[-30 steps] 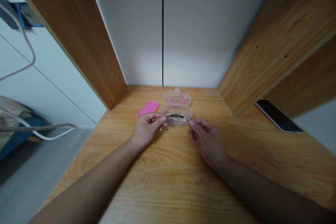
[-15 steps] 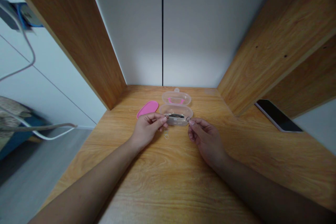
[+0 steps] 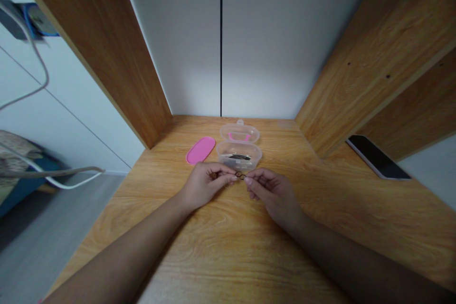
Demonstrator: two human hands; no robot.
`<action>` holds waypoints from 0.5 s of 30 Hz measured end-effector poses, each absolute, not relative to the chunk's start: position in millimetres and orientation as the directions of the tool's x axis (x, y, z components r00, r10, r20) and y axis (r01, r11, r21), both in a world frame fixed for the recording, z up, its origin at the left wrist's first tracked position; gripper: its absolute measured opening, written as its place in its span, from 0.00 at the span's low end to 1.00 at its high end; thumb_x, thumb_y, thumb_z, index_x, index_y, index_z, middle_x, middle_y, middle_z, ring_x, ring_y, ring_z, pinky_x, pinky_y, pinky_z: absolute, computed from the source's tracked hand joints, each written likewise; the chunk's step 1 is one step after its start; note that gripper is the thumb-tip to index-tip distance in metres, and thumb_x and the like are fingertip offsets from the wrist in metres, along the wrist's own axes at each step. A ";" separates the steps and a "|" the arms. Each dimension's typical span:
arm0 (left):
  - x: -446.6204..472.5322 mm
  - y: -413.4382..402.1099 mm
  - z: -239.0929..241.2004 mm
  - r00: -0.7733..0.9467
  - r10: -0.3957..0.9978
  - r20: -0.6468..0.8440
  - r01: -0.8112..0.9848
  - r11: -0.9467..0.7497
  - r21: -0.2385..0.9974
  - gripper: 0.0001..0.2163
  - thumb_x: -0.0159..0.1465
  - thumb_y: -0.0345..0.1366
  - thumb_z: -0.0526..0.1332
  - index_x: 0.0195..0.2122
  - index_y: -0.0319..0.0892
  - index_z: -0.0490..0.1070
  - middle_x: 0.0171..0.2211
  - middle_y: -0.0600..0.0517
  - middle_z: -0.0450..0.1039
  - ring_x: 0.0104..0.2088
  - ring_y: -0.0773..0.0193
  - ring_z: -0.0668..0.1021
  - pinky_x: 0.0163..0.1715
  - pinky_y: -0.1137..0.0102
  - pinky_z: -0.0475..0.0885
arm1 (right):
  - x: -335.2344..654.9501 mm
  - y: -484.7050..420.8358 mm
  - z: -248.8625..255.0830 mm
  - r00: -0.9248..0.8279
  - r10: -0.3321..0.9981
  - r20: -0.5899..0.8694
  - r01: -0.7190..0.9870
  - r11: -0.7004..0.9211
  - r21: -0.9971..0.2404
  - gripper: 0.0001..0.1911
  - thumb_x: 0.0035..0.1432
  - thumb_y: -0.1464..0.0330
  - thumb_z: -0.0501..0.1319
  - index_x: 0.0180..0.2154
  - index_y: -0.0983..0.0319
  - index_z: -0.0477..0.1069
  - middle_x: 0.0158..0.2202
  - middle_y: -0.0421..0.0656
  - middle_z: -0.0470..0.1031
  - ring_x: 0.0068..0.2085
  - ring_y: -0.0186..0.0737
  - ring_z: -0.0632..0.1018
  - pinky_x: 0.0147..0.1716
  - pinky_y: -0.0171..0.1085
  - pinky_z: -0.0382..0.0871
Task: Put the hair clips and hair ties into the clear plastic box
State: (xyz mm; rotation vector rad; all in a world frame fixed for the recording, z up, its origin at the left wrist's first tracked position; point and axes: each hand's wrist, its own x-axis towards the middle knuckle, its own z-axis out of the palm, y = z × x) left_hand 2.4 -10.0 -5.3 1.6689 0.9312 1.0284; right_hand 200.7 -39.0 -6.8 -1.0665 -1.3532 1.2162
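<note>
My left hand and my right hand meet in a pinch over the wooden desk, fingertips almost touching. Between them they hold a small dark ring-shaped thing, too small to name. Just behind the hands stands a clear plastic case with its lid folded back; dark thin items lie inside the case. A pink oval piece lies flat to the left of the case.
A black phone lies on the desk at the right, under a wooden shelf. Wooden side panels rise on both sides and a white wall closes the back. White cables hang at the far left, off the desk.
Both hands have come toward me and closer together, away from the case. The dark item that was stretched between them over the case now lies in it; they pinch a small ring.
</note>
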 end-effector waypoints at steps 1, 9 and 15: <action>1.8 -9.9 -5.0 0.365 0.902 0.228 0.140 -0.296 0.945 0.09 0.61 0.39 0.67 0.34 0.38 0.82 0.28 0.48 0.81 0.26 0.67 0.78 0.29 0.74 0.71 | 201.0 -38.5 -7.3 -0.128 0.986 0.106 0.002 0.107 -0.994 0.11 0.54 0.60 0.69 0.29 0.61 0.76 0.21 0.37 0.72 0.22 0.30 0.71 0.23 0.30 0.65; 0.1 -10.9 -3.7 0.408 0.869 0.281 0.225 -0.394 0.891 0.06 0.62 0.37 0.67 0.34 0.40 0.82 0.31 0.49 0.82 0.29 0.66 0.79 0.32 0.74 0.72 | 201.7 -39.4 -10.2 -0.132 0.989 0.068 0.048 0.075 -0.996 0.12 0.52 0.59 0.69 0.29 0.62 0.76 0.21 0.37 0.72 0.22 0.30 0.71 0.23 0.31 0.66; -1.0 -11.1 -5.8 0.437 0.852 0.287 0.241 -0.419 0.875 0.08 0.63 0.38 0.66 0.34 0.39 0.82 0.31 0.48 0.82 0.29 0.66 0.79 0.31 0.74 0.71 | 201.2 -39.4 -8.5 -0.139 0.988 0.069 0.050 0.077 -0.996 0.13 0.51 0.59 0.70 0.29 0.61 0.76 0.21 0.37 0.72 0.22 0.31 0.71 0.23 0.31 0.66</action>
